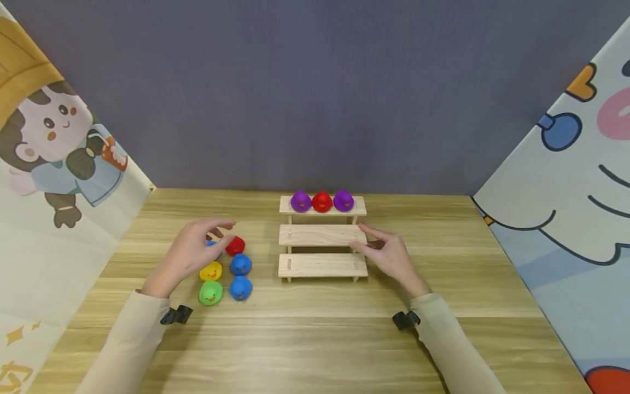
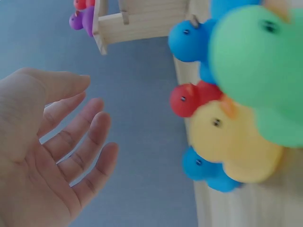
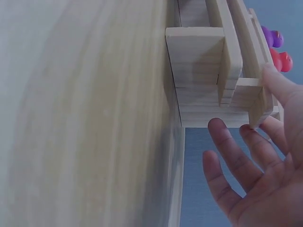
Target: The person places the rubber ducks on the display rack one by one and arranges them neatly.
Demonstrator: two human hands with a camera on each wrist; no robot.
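A: We find the left hand (image 1: pixel 189 254) hovering over a cluster of rubber ducks on the wooden table (image 1: pixel 315 339), left of the stepped stand. Fingers spread and relaxed, nothing gripped; the left wrist view shows the palm apart from the ducks.

B: We confirm. Nearest its fingertips sits the red duck (image 1: pixel 235 245), at the far end of the cluster. A blue duck (image 1: pixel 213 247) is mostly hidden under the hand. Nearer the person are the yellow duck (image 1: pixel 211 271) and green duck (image 1: pixel 210 292), with two more blue ducks (image 1: pixel 240 276) beside them.

A: The right hand (image 1: pixel 389 253)?

B: Open, fingers loosely extended. Its fingertips touch the right end of the middle step of the wooden three-tier stand (image 1: pixel 322 236). The right wrist view shows the thumb against that end; nothing is pinched.

A: Top step holds two purple ducks (image 1: pixel 301 201) flanking a second red duck (image 1: pixel 322 201). The middle and bottom steps carry none
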